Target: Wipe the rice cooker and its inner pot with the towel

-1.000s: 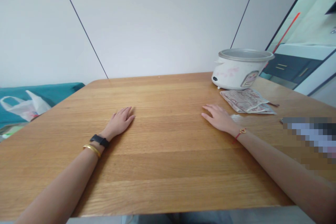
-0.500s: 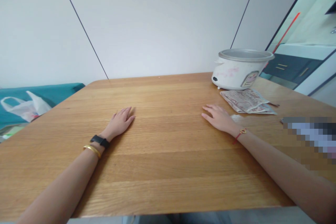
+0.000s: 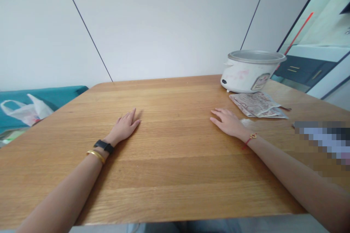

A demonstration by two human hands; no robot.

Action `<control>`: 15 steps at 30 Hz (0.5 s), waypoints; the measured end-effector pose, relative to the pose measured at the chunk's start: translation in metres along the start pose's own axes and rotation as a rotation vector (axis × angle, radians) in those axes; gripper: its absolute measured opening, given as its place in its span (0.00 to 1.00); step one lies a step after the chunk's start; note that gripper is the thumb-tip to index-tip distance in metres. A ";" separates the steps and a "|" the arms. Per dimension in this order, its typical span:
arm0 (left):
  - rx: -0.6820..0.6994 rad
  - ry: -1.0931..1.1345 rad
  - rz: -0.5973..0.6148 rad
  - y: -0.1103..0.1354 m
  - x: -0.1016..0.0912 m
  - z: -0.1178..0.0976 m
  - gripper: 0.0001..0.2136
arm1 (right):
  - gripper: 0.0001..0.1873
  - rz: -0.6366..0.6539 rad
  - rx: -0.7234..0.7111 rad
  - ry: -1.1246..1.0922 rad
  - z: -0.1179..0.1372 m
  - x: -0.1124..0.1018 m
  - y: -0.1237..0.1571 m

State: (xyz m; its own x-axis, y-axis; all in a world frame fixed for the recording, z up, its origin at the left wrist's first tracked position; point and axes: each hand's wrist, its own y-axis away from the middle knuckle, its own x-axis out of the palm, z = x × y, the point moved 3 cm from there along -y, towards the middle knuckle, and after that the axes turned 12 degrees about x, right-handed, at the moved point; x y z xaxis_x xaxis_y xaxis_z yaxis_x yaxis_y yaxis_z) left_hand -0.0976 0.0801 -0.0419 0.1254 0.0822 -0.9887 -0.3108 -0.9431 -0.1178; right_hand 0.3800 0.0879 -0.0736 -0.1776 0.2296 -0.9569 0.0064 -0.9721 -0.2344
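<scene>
My left hand (image 3: 123, 128) rests on the wooden table (image 3: 169, 167) left of the middle, its fingers stretched out and the index finger slightly raised. It holds nothing. A black band (image 3: 104, 146) and a gold bangle (image 3: 95, 156) circle that wrist. Palm down on the right side of the table lies my right hand (image 3: 226, 123), thumb apart from the fingers, also holding nothing. A red string bracelet (image 3: 249, 139) is on this wrist. Nearest to the right hand is a folded patterned cloth (image 3: 257, 105), a short way beyond it and not touched.
A white rice cooker (image 3: 246, 74) without a lid stands at the back right, by the cloth. A pixelated object (image 3: 325, 140) lies at the right edge. Left of the table, a white plastic bag (image 3: 28, 111) sits on a teal seat (image 3: 68, 94). A white wall (image 3: 169, 25) rises behind.
The index finger of my left hand has lifted a little off the table. My right hand and the objects have stayed in place.
</scene>
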 end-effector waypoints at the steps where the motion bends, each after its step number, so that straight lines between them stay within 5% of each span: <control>1: 0.005 -0.008 0.005 0.000 0.000 0.000 0.33 | 0.32 0.001 0.001 0.001 0.000 0.000 0.000; 15: 0.028 -0.034 0.015 -0.001 0.001 0.002 0.31 | 0.32 -0.006 0.005 -0.017 0.001 -0.001 0.001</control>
State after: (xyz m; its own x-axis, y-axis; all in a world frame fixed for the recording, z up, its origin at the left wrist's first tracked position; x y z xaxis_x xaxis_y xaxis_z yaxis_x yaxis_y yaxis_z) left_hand -0.0985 0.0820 -0.0433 0.0881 0.0794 -0.9929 -0.3389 -0.9350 -0.1048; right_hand 0.3795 0.0867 -0.0731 -0.1948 0.2346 -0.9524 0.0003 -0.9710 -0.2393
